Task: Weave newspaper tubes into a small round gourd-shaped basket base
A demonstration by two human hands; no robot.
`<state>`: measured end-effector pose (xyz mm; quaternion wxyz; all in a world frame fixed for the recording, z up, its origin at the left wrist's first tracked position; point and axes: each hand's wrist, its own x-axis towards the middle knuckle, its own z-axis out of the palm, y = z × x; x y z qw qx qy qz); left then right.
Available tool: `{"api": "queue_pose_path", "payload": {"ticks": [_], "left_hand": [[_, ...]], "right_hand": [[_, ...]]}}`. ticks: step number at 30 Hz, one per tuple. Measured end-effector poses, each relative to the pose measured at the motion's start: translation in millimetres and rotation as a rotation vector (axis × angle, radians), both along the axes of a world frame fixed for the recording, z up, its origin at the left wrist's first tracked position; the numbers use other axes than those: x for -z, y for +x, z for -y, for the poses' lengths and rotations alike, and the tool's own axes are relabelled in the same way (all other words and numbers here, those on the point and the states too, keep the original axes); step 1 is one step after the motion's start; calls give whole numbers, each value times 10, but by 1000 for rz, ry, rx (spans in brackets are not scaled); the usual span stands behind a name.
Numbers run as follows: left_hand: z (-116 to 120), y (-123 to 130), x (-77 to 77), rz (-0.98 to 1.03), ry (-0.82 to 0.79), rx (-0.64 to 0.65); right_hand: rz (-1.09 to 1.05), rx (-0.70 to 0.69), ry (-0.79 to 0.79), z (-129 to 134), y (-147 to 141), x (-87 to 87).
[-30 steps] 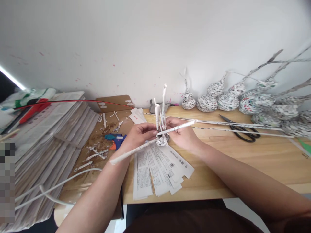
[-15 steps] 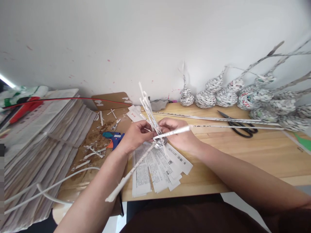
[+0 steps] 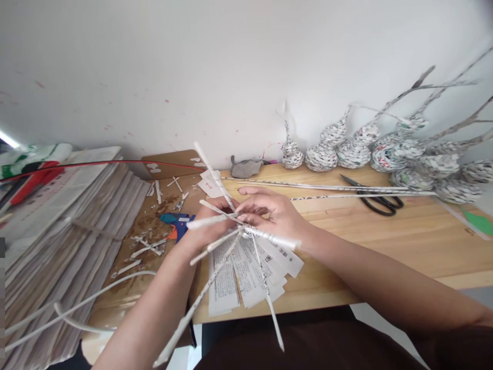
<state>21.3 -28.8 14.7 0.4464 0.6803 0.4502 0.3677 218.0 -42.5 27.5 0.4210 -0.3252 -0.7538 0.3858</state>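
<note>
Rolled newspaper rods (image 3: 266,280) fan out in several directions from a small woven paper piece (image 3: 246,234) between my hands. My left hand (image 3: 211,223) is closed around the piece from the left, its fingertips partly hidden behind the rods. From the right, my right hand (image 3: 275,210) pinches a rod close to the centre, thumb and fingers bent together. Most of the woven body is covered by hands and rods. Under it, printed newspaper strips (image 3: 223,288) lie spread like a fan on the wooden table (image 3: 327,267).
A blue glue gun (image 3: 177,223) and paper scraps (image 3: 148,246) lie to the left, beside a tall newspaper stack (image 3: 92,231). Black scissors (image 3: 379,203) and long paper rods (image 3: 308,186) are on the right. Woven paper gourds (image 3: 321,154) line the wall. A white cable (image 3: 115,280) crosses front left.
The upright bundle of rods has spread and tipped outward, several now pointing left and toward me. My right hand has shifted to the rods' centre. The view has moved slightly.
</note>
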Motion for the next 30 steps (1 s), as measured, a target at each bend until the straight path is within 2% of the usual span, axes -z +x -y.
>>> {"api": "queue_pose_path", "payload": {"ticks": [3, 8, 11, 15, 23, 30], "left_hand": [[3, 38, -10, -46, 82, -87], [-29, 62, 4, 15, 181, -202], [-41, 88, 14, 1, 195, -239], [-35, 122, 23, 4, 191, -248], [-37, -23, -40, 13, -11, -99], [-51, -47, -60, -95, 8, -59]], "right_hand": [[14, 28, 64, -9, 11, 0], [126, 126, 341, -55, 63, -28], [260, 174, 330, -89, 101, -32], [337, 144, 274, -132, 124, -9], [289, 113, 270, -129, 103, 7], [277, 83, 302, -111, 74, 71]]}}
